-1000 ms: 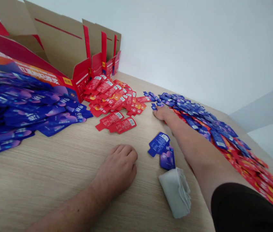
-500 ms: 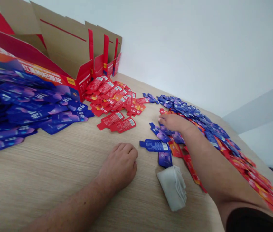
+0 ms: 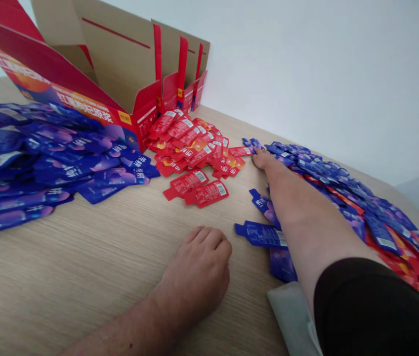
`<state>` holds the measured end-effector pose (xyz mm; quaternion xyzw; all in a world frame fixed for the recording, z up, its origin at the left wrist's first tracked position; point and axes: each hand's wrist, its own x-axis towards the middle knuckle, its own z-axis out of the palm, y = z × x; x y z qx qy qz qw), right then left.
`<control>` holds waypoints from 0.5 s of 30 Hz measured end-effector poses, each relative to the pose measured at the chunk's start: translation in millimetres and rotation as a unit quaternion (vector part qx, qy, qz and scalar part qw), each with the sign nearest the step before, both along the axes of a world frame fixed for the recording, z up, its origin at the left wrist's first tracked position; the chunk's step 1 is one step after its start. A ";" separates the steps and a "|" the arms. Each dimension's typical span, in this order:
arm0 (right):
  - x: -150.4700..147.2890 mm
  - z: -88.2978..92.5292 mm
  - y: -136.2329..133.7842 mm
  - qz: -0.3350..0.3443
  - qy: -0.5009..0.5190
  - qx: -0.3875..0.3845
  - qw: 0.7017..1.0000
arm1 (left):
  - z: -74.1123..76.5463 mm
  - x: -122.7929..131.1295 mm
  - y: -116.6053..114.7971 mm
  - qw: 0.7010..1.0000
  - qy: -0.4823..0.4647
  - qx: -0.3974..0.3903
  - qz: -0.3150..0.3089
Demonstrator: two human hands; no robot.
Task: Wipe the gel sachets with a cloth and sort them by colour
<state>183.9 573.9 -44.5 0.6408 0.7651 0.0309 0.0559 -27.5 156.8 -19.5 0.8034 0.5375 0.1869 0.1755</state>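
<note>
My left hand [image 3: 204, 262] rests palm down on the table with its fingers curled under, and nothing shows in it. My right hand [image 3: 262, 159] reaches far across the table, its fingertips at a few small blue sachets [image 3: 246, 143] near the wall. Whether it grips one cannot be made out. Just left of that hand spreads a heap of red sachets [image 3: 190, 141], with two red sachets [image 3: 207, 194] lying in front of it. Under my right forearm lie loose blue sachets [image 3: 259, 233], partly hidden by the arm.
A big pile of blue sachets [image 3: 64, 163] covers the left side, in front of open red cardboard boxes [image 3: 120, 117]. Along the right runs a long mixed row of blue and red sachets [image 3: 343, 185]. A folded pale cloth [image 3: 293, 311] sits partly behind my right sleeve. A white wall [image 3: 298, 64] bounds the back.
My right hand has moved farther away, from the loose blue sachets in the middle to the small group near the wall. My left hand stays resting on the table. The view has shifted.
</note>
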 end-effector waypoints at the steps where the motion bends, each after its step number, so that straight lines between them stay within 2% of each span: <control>1: 2.2 -2.5 2.2 -0.012 0.004 -0.006 1.000 | -0.4 0.1 0.2 1.000 0.000 0.001 0.000; 6: 14.0 -0.6 -1.6 -0.023 0.007 -0.036 0.999 | -1.8 -0.4 1.3 1.000 0.004 0.011 0.000; 15: 19.6 11.3 -36.4 -0.024 -0.015 -0.062 0.998 | -0.4 -1.2 1.4 1.000 0.019 0.021 -0.002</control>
